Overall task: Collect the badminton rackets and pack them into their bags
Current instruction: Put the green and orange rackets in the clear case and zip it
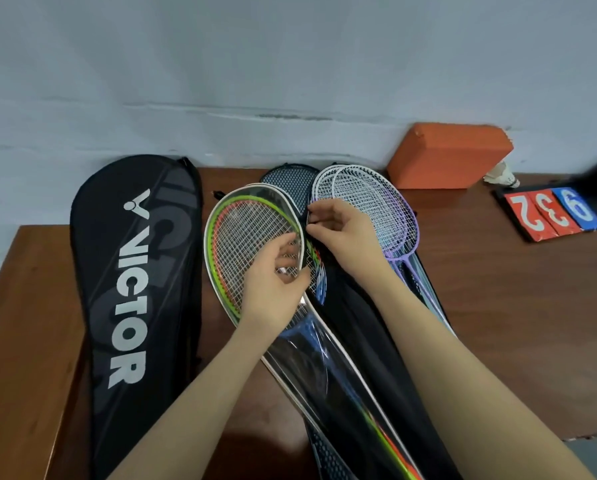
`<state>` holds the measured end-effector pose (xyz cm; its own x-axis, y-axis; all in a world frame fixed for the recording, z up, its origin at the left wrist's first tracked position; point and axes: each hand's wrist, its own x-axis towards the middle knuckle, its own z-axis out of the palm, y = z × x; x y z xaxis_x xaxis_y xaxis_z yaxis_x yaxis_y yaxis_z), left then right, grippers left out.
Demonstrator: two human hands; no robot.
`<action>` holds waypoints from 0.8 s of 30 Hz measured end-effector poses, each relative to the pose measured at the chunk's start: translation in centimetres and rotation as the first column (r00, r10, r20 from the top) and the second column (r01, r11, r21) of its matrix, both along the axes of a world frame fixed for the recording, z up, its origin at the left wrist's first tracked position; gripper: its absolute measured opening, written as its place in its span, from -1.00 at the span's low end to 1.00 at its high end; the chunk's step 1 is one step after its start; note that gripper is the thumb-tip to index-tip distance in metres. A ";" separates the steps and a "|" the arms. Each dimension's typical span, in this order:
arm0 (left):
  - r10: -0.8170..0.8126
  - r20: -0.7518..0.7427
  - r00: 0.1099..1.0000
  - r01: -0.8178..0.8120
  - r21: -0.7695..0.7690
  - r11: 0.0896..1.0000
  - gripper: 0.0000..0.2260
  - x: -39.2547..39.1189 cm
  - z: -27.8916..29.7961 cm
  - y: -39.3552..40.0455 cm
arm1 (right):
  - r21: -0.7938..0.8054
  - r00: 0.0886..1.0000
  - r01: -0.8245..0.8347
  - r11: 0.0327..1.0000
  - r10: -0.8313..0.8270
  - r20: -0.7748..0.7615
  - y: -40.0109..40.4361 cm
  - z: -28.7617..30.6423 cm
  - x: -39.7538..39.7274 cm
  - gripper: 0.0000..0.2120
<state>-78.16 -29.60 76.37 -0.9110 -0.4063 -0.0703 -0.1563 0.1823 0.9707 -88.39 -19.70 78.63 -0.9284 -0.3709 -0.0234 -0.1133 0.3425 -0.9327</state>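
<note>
Clear bag (328,362) edge pinched by left hand (276,285); zip pull, seemingly, pinched by right hand (342,230); edge best held taut.

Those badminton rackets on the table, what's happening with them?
A person is packing them away. Both hands work at the edge of a clear cover holding a green and orange racket: left hand on it, right hand pinching the rim. White and purple rackets lie beside it; a black Victor bag sits apart.
</note>
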 end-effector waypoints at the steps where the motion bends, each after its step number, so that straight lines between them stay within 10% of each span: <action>1: -0.008 -0.009 1.000 0.008 0.005 1.000 -0.52 0.0 -0.1 0.0 | 0.004 1.000 -0.008 1.000 0.008 0.006 0.0 0.1 -0.1 -0.75; 9: -0.081 -0.047 0.996 0.079 -0.047 0.996 -0.55 0.2 -0.1 -0.8 | -0.089 0.998 0.025 0.996 -0.019 0.067 -0.5 0.7 -0.1 -0.81; 17: -0.248 -0.190 0.950 0.067 -0.651 0.756 -0.69 -5.0 0.6 -6.0 | -0.032 0.997 -0.046 0.998 0.044 -0.069 0.3 2.2 0.1 -0.84; 24: -0.388 -0.155 0.909 0.197 -0.660 0.725 -0.73 -5.7 1.1 -8.0 | -0.107 0.997 -0.042 0.993 0.035 -0.065 0.7 2.1 0.4 -0.84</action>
<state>-83.87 -37.56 77.50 -0.9339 0.0185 0.3572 0.2511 0.7451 0.6179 -88.02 -18.98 80.76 -0.9116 -0.4039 0.0770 -0.1843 0.2341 -0.9546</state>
